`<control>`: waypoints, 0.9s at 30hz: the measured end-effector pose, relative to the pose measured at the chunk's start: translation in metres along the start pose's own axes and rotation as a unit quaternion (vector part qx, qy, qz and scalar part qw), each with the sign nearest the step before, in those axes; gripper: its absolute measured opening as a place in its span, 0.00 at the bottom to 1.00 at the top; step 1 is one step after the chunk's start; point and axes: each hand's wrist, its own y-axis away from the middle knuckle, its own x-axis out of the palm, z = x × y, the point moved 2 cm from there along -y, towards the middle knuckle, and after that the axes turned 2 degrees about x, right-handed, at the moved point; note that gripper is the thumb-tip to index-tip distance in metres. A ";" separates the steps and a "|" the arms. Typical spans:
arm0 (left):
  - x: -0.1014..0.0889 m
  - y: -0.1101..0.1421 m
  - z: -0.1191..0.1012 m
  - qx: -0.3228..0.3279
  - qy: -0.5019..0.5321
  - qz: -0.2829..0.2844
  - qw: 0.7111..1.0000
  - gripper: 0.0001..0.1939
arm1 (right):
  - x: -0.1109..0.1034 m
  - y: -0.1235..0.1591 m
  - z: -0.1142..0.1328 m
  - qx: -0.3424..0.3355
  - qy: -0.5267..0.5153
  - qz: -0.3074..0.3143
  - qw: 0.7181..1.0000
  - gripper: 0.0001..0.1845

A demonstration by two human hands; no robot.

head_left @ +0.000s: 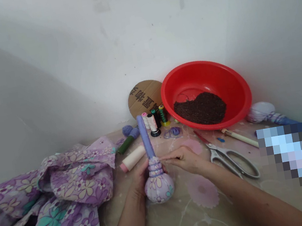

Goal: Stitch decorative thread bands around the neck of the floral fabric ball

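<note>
My left hand (141,180) is wrapped round the neck of a stuffed floral cloth ball on a stick, with its round lilac head (160,188) down and its purple-wrapped handle (145,137) pointing up. Cords are wound in several bands about the gathered neck. From the other side, my right hand (184,157) pinches at the upper edge of the gathered cloth. Whatever lies between those fingertips is too small to make out. Most of the left fingers are hidden behind the neck.
Floral cloth (75,179) lies heaped at left. Behind the hands are thread spools (153,124), a white thread cone (132,159) and a cardboard disc (144,96). At right are a red basin (241,101) holding dark grains, scissors (227,156), a pale pen-like tool (240,138) and another stuffed ball (261,112).
</note>
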 end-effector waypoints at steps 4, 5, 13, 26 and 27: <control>0.007 0.005 -0.002 0.027 -0.019 -0.013 0.999 0.11 | 0.000 0.001 0.002 0.001 0.009 0.016 1.000 0.13; 0.008 0.006 -0.002 0.029 -0.021 -0.019 0.999 0.10 | 0.000 0.001 0.002 0.000 0.011 0.020 1.000 0.13; 0.010 0.007 -0.003 0.025 -0.030 -0.029 0.999 0.10 | -0.002 0.001 0.003 -0.003 0.006 0.032 0.999 0.14; 0.000 0.003 -0.002 0.035 -0.016 0.033 0.999 0.11 | -0.003 0.000 0.010 0.006 0.025 0.058 0.998 0.15; 0.002 0.004 -0.002 0.039 -0.018 0.036 0.998 0.11 | -0.003 0.000 0.010 0.006 0.022 0.056 0.998 0.15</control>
